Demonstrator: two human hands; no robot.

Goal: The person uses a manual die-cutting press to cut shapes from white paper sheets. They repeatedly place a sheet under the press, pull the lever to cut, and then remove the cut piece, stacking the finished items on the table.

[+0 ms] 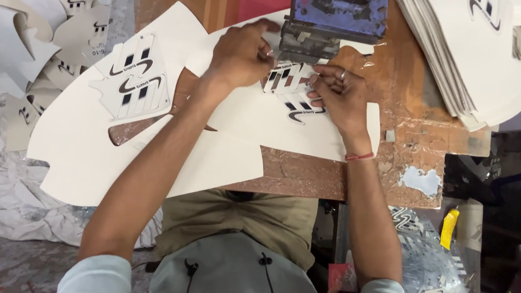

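Note:
My left hand and my right hand both pinch a small white cut piece with black stripes, holding it flat just in front of the blue press head. The piece lies on a large white sheet spread over the brown worktable. A second printed mark shows on the sheet beside my right hand. A red thread band circles my right wrist.
A small stack of finished striped pieces rests on white sheets to the left. A tall pile of printed white sheets sits at the upper right. Offcuts heap up at the left, more scraps lie on the floor.

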